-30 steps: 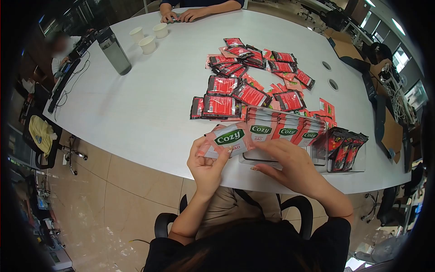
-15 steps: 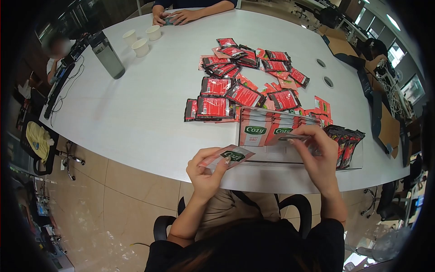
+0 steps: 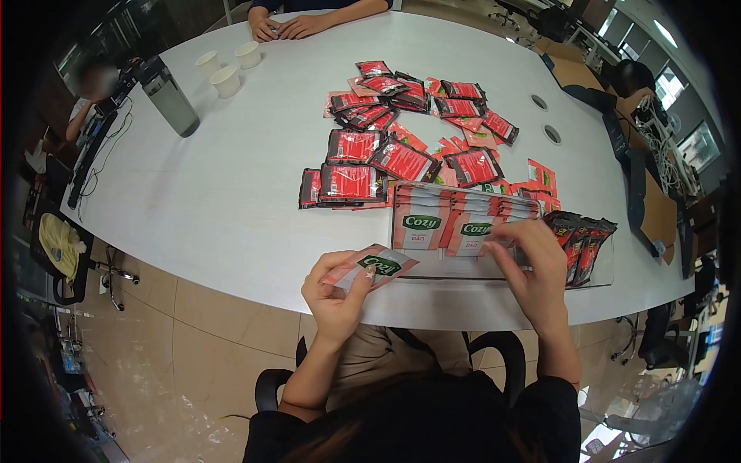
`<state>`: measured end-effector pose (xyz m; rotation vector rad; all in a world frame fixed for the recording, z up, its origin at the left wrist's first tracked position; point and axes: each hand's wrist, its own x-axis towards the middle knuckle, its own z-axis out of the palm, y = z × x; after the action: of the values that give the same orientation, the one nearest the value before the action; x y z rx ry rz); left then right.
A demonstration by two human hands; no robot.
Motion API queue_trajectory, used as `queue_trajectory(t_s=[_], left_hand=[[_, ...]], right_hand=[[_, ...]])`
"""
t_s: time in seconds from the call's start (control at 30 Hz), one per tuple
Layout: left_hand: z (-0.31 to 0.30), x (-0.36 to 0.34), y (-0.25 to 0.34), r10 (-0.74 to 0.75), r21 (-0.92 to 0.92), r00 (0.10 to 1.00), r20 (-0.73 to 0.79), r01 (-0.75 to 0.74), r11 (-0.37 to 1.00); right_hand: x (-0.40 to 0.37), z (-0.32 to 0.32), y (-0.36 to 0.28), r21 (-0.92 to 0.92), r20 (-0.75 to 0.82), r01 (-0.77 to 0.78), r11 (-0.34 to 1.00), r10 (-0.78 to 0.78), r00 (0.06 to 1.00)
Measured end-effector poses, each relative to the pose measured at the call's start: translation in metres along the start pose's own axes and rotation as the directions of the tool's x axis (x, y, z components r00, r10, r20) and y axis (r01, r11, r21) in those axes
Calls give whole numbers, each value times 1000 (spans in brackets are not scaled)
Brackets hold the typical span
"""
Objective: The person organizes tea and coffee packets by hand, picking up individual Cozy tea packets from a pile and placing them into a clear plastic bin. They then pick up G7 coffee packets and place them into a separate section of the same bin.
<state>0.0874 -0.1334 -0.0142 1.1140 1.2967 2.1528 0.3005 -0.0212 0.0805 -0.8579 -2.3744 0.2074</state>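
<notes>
Head view: my left hand [image 3: 332, 297], at 7 o'clock, is closed in a flat pinch on a Cozy sachet [image 3: 382, 266], thumb on the printed face, fingers behind. Can't tell if a second is stacked under it. Holding at one end leaves the far end free and the label uncovered; flat spread probably avoids creasing the foil. Right hand [image 3: 536, 270], between 3 and 4, has thumb and forefinger bent close, small gap, at the right edge of the middle front sachet [image 3: 469, 235]. Can't tell whether it grips or only touches. Clear case [image 3: 463, 276] sits at 3 o'clock, long side toward me, which I read as giving both hands reach. Inside, Cozy sachets stand in columns, labels facing me; packed front to back, they likely prop each other up. Dark-red packets [image 3: 590, 251] lean together at the case's right end. Loose packets [image 3: 405, 160] lie overlapping at 12 to 1, just beyond the case, within reach. Bottle [image 3: 171, 104] at 10, paper cups [image 3: 226, 82] between 10 and 11, well apart from the work. Co-worker's hands [image 3: 303, 26] at 11, across the table [image 3: 231, 177].
</notes>
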Motion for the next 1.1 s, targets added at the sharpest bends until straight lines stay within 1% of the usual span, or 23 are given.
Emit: queue_trajectory(t_s=[0.07,0.13,0.23,0.33,0.63,0.73,0.83,0.93,1.03,1.07,1.1], left_hand=[[0,0,-1,-4,6,1000,1,4,1000],[-1,-1,-2,-9,6,1000,-2,9,1000],[-1,-1,-3,-3,3,1000,-9,3,1000],[-3,-3,-2,-43,-13,999,-7,43,999],[0,0,0,-23,-19,1000,5,23,1000],[1,0,0,-12,-67,1000,-19,10,998],[-4,-3,-5,6,-130,1000,12,-4,991],[-5,-1,-1,154,-1,980,129,-155,988],[0,2,-1,120,-80,946,300,-101,992],[3,2,-2,118,-75,939,322,-100,992],[5,4,-1,135,-38,918,373,-131,991]], right_hand=[[-4,0,2,10,170,-18,1000,16,985],[-6,3,4,9,347,-44,999,39,937],[-4,8,2,4,386,-65,998,59,921],[-1,10,3,28,387,-54,998,39,921],[3,12,5,51,390,-24,998,2,921],[4,12,4,62,385,-30,998,4,923],[4,11,3,53,372,-25,998,4,928],[5,8,0,72,327,-27,997,2,945],[7,8,-1,150,273,23,988,-63,960],[7,8,-4,201,244,44,979,-93,965],[9,7,-9,251,212,67,966,-122,970]])
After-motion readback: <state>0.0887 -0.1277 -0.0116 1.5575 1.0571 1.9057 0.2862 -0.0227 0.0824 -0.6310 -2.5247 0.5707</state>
